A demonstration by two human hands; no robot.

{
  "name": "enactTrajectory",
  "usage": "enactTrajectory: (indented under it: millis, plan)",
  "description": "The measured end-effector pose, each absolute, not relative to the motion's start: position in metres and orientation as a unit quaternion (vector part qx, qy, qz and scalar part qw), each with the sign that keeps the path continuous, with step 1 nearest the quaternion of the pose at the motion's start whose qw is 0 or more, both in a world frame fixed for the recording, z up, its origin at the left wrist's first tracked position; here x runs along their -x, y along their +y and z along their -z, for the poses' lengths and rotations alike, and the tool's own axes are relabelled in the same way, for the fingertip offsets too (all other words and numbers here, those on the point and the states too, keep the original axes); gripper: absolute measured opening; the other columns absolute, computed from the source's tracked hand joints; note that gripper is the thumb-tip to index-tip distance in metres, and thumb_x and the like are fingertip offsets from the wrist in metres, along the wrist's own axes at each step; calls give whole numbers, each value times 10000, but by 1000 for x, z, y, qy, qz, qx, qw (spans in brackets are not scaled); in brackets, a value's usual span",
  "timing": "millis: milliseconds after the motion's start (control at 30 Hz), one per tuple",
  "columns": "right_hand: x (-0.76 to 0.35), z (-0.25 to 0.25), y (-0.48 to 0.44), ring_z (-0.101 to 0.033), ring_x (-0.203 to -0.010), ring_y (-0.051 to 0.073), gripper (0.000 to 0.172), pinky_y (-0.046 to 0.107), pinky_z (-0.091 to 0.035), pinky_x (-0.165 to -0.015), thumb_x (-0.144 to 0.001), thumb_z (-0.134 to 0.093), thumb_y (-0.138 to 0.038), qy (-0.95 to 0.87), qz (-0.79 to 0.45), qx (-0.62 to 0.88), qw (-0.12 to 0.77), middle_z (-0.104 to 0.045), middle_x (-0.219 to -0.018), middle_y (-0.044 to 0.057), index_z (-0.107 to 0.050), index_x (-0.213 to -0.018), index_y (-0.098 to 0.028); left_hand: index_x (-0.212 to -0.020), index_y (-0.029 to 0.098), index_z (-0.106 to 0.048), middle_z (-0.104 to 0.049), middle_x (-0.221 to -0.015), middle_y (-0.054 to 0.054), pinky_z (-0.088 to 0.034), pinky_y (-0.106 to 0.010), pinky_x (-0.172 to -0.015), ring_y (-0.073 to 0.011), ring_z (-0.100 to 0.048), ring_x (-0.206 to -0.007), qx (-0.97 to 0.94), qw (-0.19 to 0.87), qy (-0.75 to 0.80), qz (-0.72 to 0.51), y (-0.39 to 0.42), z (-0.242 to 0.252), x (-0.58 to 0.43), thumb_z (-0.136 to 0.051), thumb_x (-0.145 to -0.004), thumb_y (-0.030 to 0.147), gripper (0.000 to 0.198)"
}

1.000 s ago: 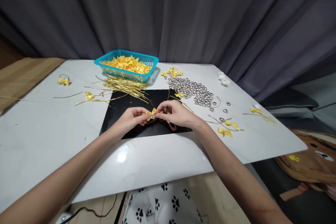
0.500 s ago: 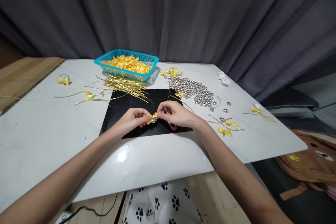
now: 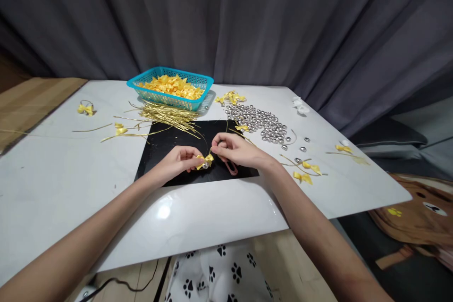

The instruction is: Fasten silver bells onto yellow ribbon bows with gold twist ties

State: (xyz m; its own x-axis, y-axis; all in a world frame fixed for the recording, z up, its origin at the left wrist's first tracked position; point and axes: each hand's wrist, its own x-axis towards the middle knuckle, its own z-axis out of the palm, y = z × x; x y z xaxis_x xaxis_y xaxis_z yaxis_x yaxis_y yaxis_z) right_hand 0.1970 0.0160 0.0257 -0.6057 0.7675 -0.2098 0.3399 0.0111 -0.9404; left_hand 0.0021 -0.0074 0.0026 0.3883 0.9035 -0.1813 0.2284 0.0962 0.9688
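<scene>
Over the black mat (image 3: 170, 174), my left hand (image 3: 180, 159) pinches a small yellow ribbon bow (image 3: 209, 157) by its left side. A shiny silver bead (image 3: 205, 165) sits at the bow's front. My right hand (image 3: 236, 150) is closed just above and right of the bow, its thumb and forefinger pinching a thin gold cord (image 3: 211, 150) that rises from it. Below my right palm, a pink loop-shaped handle (image 3: 231, 168) shows on the mat; the rest of that tool is hidden.
A blue basket (image 3: 208, 86) of yellow bows stands at the back, with a bundle of gold cords (image 3: 170, 115) before it. Silver beads (image 3: 262, 122) lie heaped at right. Loose bows (image 3: 303, 177) and cords lie on the white table (image 3: 63, 165).
My right fingers have shifted from the bow's right side to slightly above it, drawing up the cord. More of the pink handle shows now. My left hand keeps its grip.
</scene>
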Motion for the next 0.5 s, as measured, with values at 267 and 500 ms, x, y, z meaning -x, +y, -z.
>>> enactTrajectory:
  millis: [267,500]
  plan:
    - [-225,-42,33,-399,-491,56,303,181,-349,-482,-786,-558,-330,-744,-510,405,147,-399,-524,-58,-449,-560,-160,-648,150,-584,-495,-541,24,-294,-204,-464,-89,-410,-491,-654,558,447,-247,-9,-5,-1,-637,-690,370,231]
    - [-227,-85,62,-546,-893,177,161,343,-415,-854,-759,-578,-234,-846,-270,433,156,-598,-880,54,-593,-618,-157,-632,140,-585,-471,-539,31,-292,-203,-488,-86,-398,-509,-715,504,414,-250,-11,2,-2,-609,-712,309,188]
